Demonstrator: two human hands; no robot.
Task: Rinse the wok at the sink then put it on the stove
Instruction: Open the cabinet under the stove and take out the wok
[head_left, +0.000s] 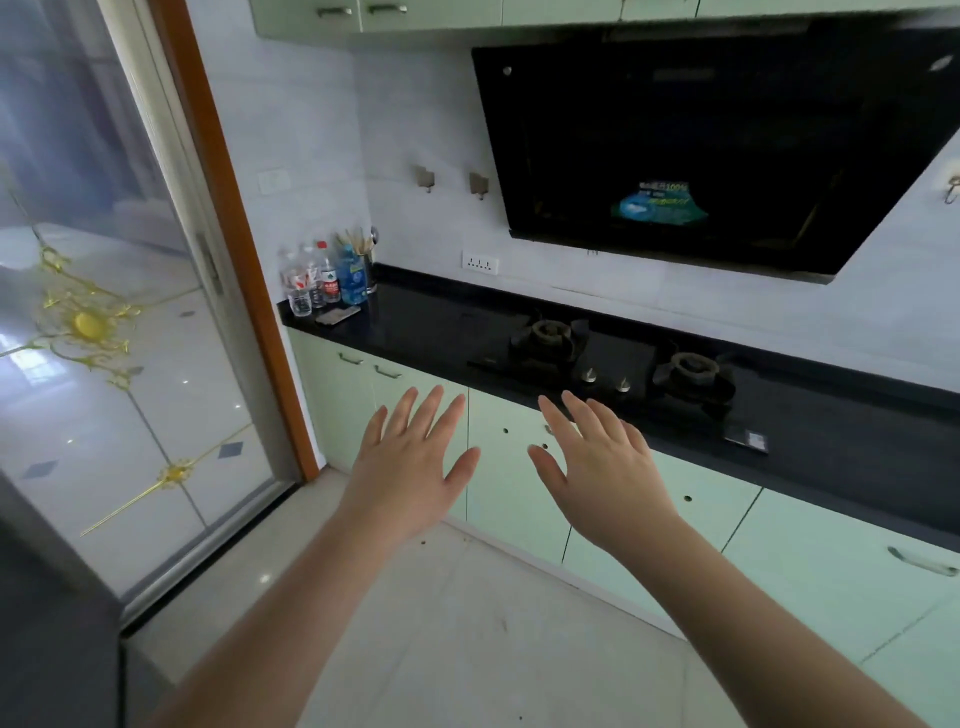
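Observation:
A black two-burner gas stove (618, 358) is set into the dark countertop (426, 322), both burners bare. No wok and no sink are in view. My left hand (410, 462) and my right hand (602, 467) are held out in front of me, palms down, fingers spread, holding nothing. Both hover in front of the pale green cabinet doors, below and short of the stove's front edge.
A black range hood (701, 156) hangs above the stove. Bottles and a chopstick holder (332, 275) crowd the counter's left end. A glass sliding door (104, 312) with an orange-brown frame stands at the left. Pale floor tiles lie underfoot.

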